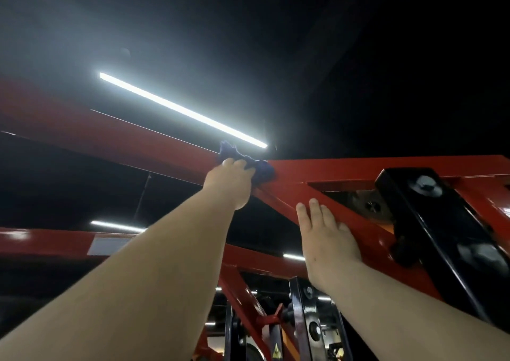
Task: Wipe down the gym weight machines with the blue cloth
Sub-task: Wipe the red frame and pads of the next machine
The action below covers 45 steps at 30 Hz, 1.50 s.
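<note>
The camera looks steeply upward at the top of a red machine frame [358, 167] against a dark ceiling. The left hand [229, 184], reaching up at the centre of the frame, grips the blue cloth [259, 168] and holds it against the red steel where an upper beam [110, 137], running in from the left edge, meets the horizontal top bar and a diagonal brace [356, 219]. Its fingertips curl round the bunched cloth; most of the fingers are hidden behind the back of the hand and the cloth itself, so how much of the fabric lies on the far side of the beam cannot be told.

The right hand [323, 236], lower and to the right, lies flat with its fingers straight and close together against the diagonal brace, holding nothing. Its thumb is not clearly visible.

A black bracket [430, 211] with bolt heads crosses the brace at the right; its lower end is cut off by the right edge. A second red beam [55, 240] runs across the lower left, partly hidden behind the left forearm. A long strip light [182, 109] glares in the upper centre, hazing the area around it. Equipment at the bottom centre is dark, blurred and hard to make out.
</note>
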Available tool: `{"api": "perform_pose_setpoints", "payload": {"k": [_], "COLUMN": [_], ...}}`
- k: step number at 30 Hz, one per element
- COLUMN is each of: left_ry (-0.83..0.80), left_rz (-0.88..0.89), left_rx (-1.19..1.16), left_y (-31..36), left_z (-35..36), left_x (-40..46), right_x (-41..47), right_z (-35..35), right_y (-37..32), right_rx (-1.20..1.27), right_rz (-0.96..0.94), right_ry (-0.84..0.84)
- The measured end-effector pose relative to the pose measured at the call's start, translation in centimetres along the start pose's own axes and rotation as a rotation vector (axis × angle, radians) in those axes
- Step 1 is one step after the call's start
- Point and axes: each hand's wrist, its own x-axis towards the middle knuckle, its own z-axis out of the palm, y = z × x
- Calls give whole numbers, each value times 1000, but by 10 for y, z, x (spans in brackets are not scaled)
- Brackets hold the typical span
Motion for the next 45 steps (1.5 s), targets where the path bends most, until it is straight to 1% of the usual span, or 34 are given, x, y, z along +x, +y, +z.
{"api": "perform_pose_setpoints", "payload": {"k": [1,4,5,7,9,11,12,13,15,16,17,18,20,21,22,23,25,27,29,31,33,34,35,37,39,40,43,44,45], "left_ry": [1,54,62,65,62,-12,-69,-90,-46,-16,13,43,46,62,75,101,91,64,43,28,42,55,70,101,110,111,147,138,133], "left_rz": [-35,-216,-242,-204,-57,85,84,43,-101,-141,-108,-7,261,296,240,138,-39,-143,-220,-211,-128,-114,-142,-258,-320,-295,-77,-53,-80], "left_rx": [-3,36,31,-64,-156,-241,-300,-298,-159,-98,-79,-95,-109,-129,-129,-84,99,298,363,352,313,312,330,410,465,465,379,363,368], "left_y": [1,17,27,49,65,67,64,60,56,59,64,72,83,79,69,55,22,-6,-19,-26,-42,-57,-75,-107,-121,-123,-146,-161,-177], "left_z": [-1,-4,-2,3,8,5,2,1,-1,0,2,2,6,5,2,2,-4,-11,-21,-27,-31,-36,-41,-52,-60,-60,-57,-61,-68], "left_x": [2,6,8,15,26,36,40,44,44,42,39,35,27,24,19,16,4,-4,-10,-18,-27,-32,-37,-48,-59,-63,-69,-71,-74], "right_x": [0,0,0,-2,-3,-4,-4,-4,-4,-5,-5,-5,-4,-4,-4,-5,-6,-8,-7,-3,7,14,22,36,46,49,58,61,65], "right_z": [1,6,8,11,14,16,17,17,16,16,16,15,15,15,15,15,16,16,13,8,2,-1,-4,-12,-18,-22,-38,-45,-50], "right_y": [1,6,7,11,15,18,19,21,24,25,25,25,25,24,22,20,16,8,-3,-15,-27,-33,-39,-53,-71,-81,-116,-126,-134], "right_rx": [3,35,42,45,49,54,52,49,44,42,39,37,23,21,20,13,-14,-16,30,93,155,194,236,295,348,386,535,578,618], "right_rz": [-5,-10,-14,-21,-22,-19,-20,-24,-33,-38,-39,-36,-28,-22,-13,-3,22,58,107,108,20,-23,-38,-8,-13,-51,-197,-217,-214], "right_ry": [3,15,17,16,18,12,8,6,1,-3,-6,-7,3,7,6,2,-8,-13,19,87,128,125,112,83,94,114,147,142,137]}}
